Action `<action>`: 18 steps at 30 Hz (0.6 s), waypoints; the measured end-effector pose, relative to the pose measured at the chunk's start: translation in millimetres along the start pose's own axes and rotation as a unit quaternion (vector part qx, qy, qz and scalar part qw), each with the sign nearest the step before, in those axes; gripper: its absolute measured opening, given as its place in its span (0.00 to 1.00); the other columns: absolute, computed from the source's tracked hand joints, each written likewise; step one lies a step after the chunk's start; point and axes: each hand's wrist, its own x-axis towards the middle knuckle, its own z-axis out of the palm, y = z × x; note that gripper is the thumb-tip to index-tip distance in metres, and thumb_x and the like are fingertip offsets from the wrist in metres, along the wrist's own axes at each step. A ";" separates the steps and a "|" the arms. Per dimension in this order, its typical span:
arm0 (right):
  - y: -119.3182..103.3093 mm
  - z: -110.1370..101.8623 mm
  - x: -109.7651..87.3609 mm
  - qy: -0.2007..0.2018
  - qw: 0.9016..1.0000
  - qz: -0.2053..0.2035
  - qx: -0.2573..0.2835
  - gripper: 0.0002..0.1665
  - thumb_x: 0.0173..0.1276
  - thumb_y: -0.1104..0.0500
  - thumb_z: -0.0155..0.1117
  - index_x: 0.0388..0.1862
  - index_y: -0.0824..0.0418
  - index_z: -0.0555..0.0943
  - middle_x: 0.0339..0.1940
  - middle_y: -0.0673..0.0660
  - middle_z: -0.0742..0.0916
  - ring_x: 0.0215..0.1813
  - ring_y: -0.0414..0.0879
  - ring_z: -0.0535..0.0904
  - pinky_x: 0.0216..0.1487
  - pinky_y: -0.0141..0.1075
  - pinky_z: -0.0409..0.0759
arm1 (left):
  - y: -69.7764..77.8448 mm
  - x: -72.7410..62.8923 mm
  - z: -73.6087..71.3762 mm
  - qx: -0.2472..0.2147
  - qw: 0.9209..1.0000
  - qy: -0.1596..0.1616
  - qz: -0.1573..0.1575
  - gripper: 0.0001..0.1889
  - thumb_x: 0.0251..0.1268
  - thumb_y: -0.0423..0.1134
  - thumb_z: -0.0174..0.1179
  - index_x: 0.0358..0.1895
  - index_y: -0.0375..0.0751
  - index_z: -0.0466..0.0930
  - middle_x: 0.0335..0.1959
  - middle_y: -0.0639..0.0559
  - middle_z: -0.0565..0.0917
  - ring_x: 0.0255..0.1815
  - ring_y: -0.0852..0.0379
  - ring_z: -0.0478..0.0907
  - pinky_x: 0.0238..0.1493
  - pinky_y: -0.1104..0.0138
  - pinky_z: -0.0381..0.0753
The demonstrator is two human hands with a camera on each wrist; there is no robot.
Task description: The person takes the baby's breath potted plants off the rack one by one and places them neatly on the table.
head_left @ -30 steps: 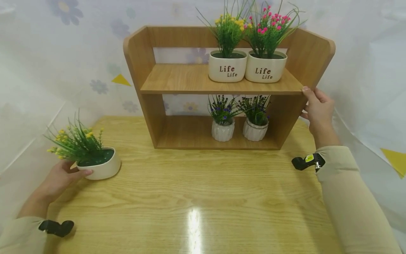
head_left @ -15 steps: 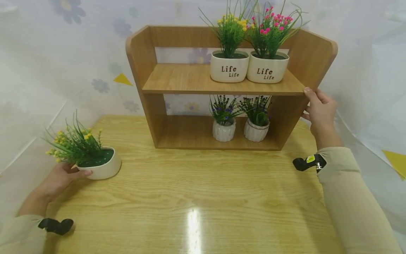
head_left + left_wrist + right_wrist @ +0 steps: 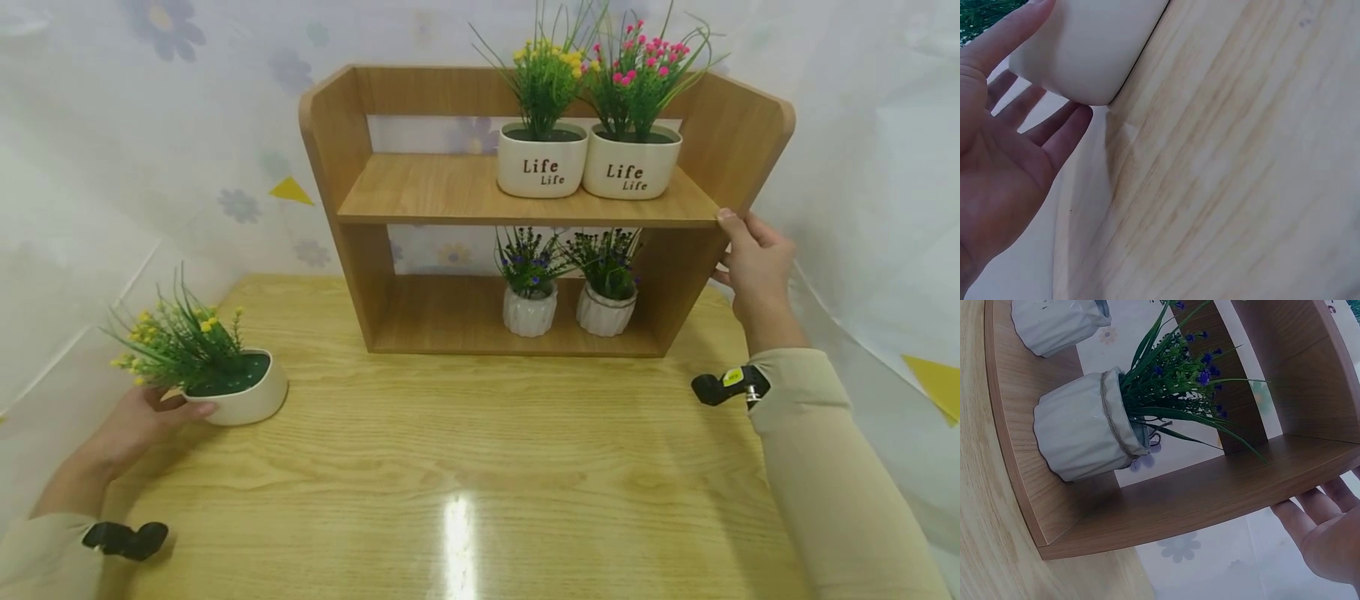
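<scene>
My left hand (image 3: 138,427) grips the near left end of a cream oval flower pot (image 3: 253,402) with yellow flowers, which stands on the table at the left. In the left wrist view the thumb lies along the pot's (image 3: 1100,47) side, with the other fingers round its end. My right hand (image 3: 761,262) holds the right side of a two-tier wooden shelf (image 3: 420,190). Its thumb is on the front edge where the upper board meets the side panel; the fingers go behind that panel, partly hidden. The right wrist view shows those fingers touching the side panel (image 3: 1191,522).
On the upper board stand a "Life" pot with yellow flowers (image 3: 542,167) and one with pink flowers (image 3: 632,169), side by side. Two white ribbed pots, left (image 3: 529,312) and right (image 3: 606,312), with purple-blue flowers stand below. A flower-patterned white sheet (image 3: 247,108) hangs behind the table (image 3: 420,450).
</scene>
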 end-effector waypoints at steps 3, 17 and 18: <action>0.6 -0.2 0.0 0.001 1.000 0.000 0.000 0.30 0.65 0.45 0.73 0.66 0.47 0.81 0.68 0.54 0.79 0.69 0.58 0.71 0.31 0.31 0.85 | 0.9 -4.2 -1.6 -0.002 1.000 -0.003 0.005 0.46 0.71 0.31 0.62 0.82 0.60 0.43 0.79 0.53 0.56 0.53 0.78 0.71 0.50 0.79 0.77; 0.2 0.4 -1.2 0.002 1.000 0.002 -0.003 0.31 0.64 0.43 0.73 0.66 0.46 0.81 0.70 0.54 0.77 0.71 0.59 0.70 0.30 0.30 0.84 | 4.6 -38.6 -1.0 -0.144 0.990 0.011 -0.003 0.44 0.70 0.22 0.57 0.81 0.52 0.45 0.64 0.63 0.68 0.53 0.72 0.79 0.46 0.77 0.80; 0.2 0.2 -1.4 0.002 1.000 0.002 -0.006 0.31 0.65 0.43 0.73 0.66 0.46 0.81 0.70 0.54 0.78 0.71 0.59 0.70 0.30 0.29 0.84 | 4.6 -41.2 -1.1 -0.136 0.991 0.014 -0.008 0.43 0.71 0.23 0.57 0.80 0.51 0.45 0.62 0.65 0.68 0.53 0.72 0.79 0.45 0.77 0.80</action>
